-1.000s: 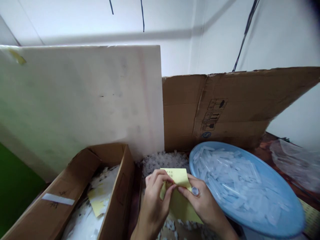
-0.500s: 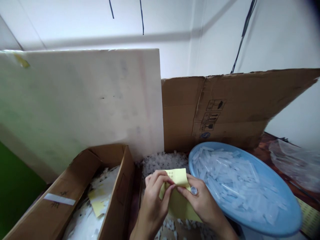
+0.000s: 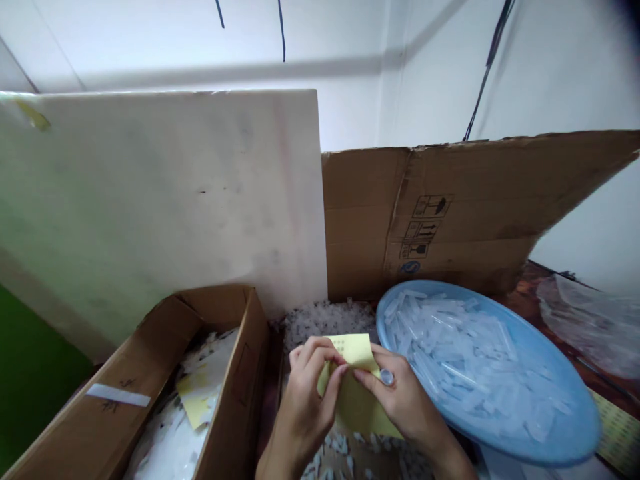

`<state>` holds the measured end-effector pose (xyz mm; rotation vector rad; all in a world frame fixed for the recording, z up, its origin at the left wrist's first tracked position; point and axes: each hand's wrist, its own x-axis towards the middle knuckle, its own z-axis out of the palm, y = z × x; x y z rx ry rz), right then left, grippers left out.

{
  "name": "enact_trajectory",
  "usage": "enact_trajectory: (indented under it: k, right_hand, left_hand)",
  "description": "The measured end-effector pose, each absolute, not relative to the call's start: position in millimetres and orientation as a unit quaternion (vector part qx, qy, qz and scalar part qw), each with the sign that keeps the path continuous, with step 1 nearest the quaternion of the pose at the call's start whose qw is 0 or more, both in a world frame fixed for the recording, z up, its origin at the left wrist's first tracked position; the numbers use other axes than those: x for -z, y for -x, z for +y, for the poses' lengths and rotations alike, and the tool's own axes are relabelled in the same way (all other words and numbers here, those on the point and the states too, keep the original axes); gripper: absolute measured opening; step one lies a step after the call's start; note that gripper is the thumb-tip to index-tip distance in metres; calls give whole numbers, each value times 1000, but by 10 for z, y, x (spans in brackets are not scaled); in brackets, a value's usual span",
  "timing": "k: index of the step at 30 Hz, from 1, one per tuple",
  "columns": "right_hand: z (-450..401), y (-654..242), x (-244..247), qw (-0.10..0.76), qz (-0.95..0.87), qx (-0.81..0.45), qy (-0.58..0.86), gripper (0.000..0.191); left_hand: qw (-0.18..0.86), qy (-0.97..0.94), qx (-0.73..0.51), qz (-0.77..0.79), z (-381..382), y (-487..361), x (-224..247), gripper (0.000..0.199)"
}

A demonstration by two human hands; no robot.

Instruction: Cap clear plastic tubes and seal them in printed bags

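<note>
A yellow sticker sheet (image 3: 364, 408) with rows of small round dots is bent over near its top, between my two hands. My left hand (image 3: 313, 383) is closed, its thumb and index fingertips pinched at the fold of the sheet; anything tiny between them is hidden. My right hand (image 3: 400, 387) grips the sheet's right side with the thumb in front. Tucked in that same hand is a clear plastic tube (image 3: 387, 377), its round end facing me.
A blue basin (image 3: 575, 453) full of clear plastic tubes stands to the right. On the left is a cardboard box (image 3: 245, 373) holding white and yellow scraps. Small whitish plastic pieces (image 3: 325, 320) lie behind and below my hands. A cardboard panel (image 3: 465, 213) stands behind.
The view has shifted slightly. Both hands keep nearly the same grip on the folded sheet, with the left fingertips still pinched at the fold.
</note>
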<state>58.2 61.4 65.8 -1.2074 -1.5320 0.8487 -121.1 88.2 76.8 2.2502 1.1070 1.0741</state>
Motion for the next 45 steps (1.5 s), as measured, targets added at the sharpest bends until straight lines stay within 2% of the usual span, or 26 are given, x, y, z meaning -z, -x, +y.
enact_trajectory:
  k: [8,13,17,22,42,45]
  right_hand:
    - [586,-538,-680,512,-597,-383,485,21]
    - [625,-522,-602,476,-646,-283,526,18]
    - [644,-487,-568,472,-671,-240,519,20]
    - [635,-453,-584,469,-674,-248,514,29]
    - [669,-476,-464,437,-678,-202,555,29]
    - [666,-464,-485,448,-676,-220,542,24]
  left_hand:
    - [283,-780,-397,392,799,1208,-857,12]
    - [389,-732,-425,363,753,1154,-927,12]
    - [435,-710,-414,367,726,1085,-915,12]
    - [421,-706,-410,396,733,1011,-854,11]
    - [384,-703,-425,422,795,950,-723,5]
    - [373,-690,-452,425,844,1012,-696,34]
